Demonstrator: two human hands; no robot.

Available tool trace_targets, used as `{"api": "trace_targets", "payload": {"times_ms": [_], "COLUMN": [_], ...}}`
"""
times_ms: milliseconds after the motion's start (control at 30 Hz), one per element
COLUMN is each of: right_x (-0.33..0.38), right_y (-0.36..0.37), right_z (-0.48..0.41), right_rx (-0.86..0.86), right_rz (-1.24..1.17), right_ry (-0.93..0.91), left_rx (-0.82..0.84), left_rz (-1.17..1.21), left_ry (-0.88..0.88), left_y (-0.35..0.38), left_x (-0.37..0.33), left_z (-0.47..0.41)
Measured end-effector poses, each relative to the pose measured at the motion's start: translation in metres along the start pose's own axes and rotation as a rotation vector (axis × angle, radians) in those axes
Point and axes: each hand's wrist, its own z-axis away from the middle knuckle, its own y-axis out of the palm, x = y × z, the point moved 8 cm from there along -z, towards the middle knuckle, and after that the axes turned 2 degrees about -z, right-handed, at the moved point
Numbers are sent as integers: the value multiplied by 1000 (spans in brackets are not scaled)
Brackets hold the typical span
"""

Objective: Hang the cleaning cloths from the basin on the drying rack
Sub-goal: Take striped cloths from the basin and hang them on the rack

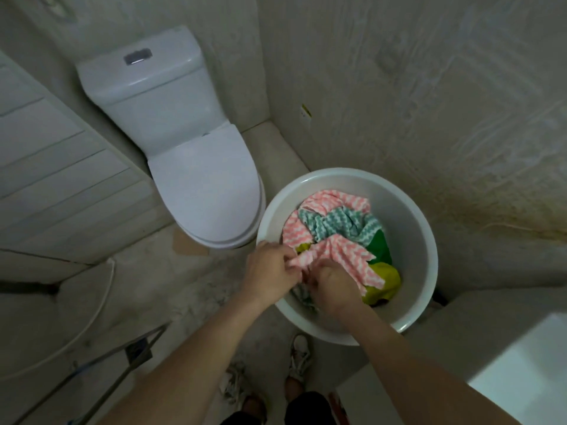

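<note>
Head view: white basin (411, 234) on the floor, just right of the toilet (208, 185). Left hand (270, 271) pinches a bunched edge of the pink cloth (334, 250); right hand (334, 286) grips the same cloth, fingers partly hidden. Beneath lie a teal cloth (337, 223), green cloth (379, 246) and yellow cloth (383, 280). Metal frame (139, 351) lower left, possibly the rack.

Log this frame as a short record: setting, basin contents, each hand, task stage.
setting: bathroom floor, white basin beside a toilet with its lid down
basin contents: pink zigzag cloth, teal zigzag cloth, green cloth, yellow cloth, heaped together
left hand: grips the pink zigzag cloth's near edge
right hand: grips the same cloth beside it
task stage: all cloths in the basin, none hung
</note>
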Motion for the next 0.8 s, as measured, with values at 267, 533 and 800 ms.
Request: {"api": "trace_targets", "payload": {"times_ms": [267, 533, 800], "right_x": [16, 31, -30], "right_y": [-85, -103, -16], "right_z": [11, 2, -21], "right_rx": [-49, -47, -70], "right_rz": [-1135, -1208, -101], "right_ry": [158, 38, 111], "left_rx": [-43, 79, 6], "left_rz": [798, 722, 907], "left_ry": [-179, -144, -220], "left_y": [-37, -31, -66], "left_x": [0, -11, 1], "left_z": [14, 12, 29]}}
